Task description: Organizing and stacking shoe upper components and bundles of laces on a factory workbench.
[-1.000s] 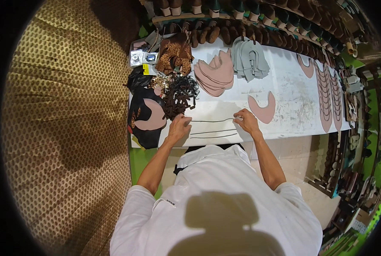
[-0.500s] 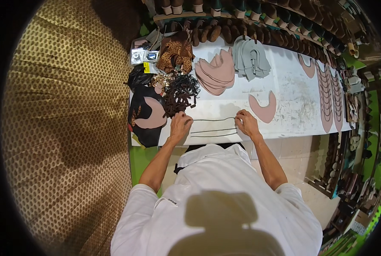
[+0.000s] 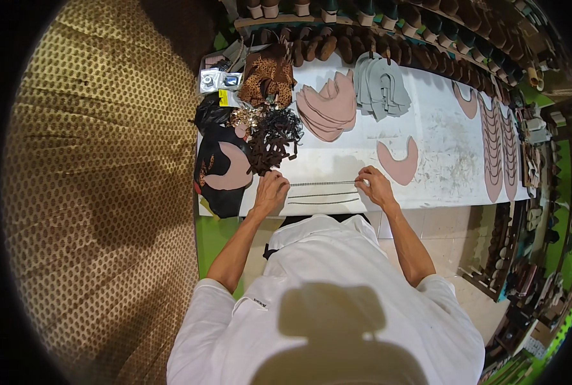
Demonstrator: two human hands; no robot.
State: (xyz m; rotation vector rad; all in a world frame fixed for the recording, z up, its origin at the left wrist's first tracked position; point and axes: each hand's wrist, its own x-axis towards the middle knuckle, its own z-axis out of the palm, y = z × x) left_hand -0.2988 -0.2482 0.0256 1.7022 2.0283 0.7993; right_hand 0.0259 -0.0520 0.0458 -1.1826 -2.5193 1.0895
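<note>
A thin dark chain [image 3: 322,184] runs straight across between my hands, close above or on the white table covering. My left hand [image 3: 272,192] pinches its left end and my right hand [image 3: 374,187] pinches the right end. Both sets of fingertips are closed. Two more chains, the upper chain [image 3: 322,195] and the lower chain [image 3: 322,202], lie roughly parallel on the table nearer to me. A single pink curved cut piece [image 3: 401,170] rests just right of my right hand. Brown strap pieces [image 3: 270,157] are heaped just beyond my left hand.
Stacked pink pieces [image 3: 326,112] and grey pieces [image 3: 382,90] lie farther back on the table [image 3: 440,186]. Overlapping pink pieces [image 3: 493,154] line the right. A black piece [image 3: 218,199] and leopard-print material [image 3: 267,77] are at left. Shoe shelves [image 3: 363,22] border the back.
The chain between my hands sagged in a slight wave before and is now pulled straight. My hands keep their pinch on its ends. The whole view has shifted slightly.
</note>
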